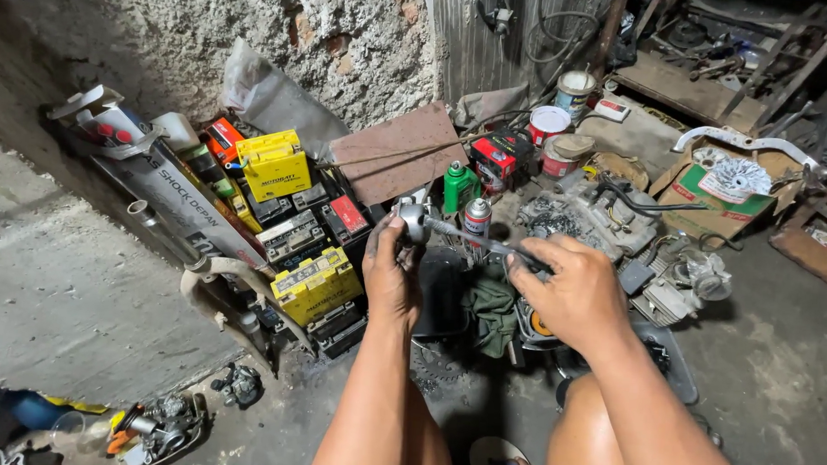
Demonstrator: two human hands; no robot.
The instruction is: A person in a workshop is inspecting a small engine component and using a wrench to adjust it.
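My left hand [391, 273] grips a small round grey metal part [414, 219] at mid-frame. A thin dark tool shaft [474, 239] runs from that part to my right hand [574, 291], which is closed around its handle end. Both hands are raised above my bare knees over a cluttered floor. Just behind the part stand a green bottle [457, 186] and a spray can [477, 219]. A dark green rag [492, 306] lies below the hands.
Yellow boxes [274, 164] and black batteries are stacked at left against a rough wall. Engine parts [609, 218] and a carburettor-like unit [695, 277] lie at right, with paint tins [548, 125] and a cardboard box [713, 190] behind. A concrete ledge [48, 291] runs at left.
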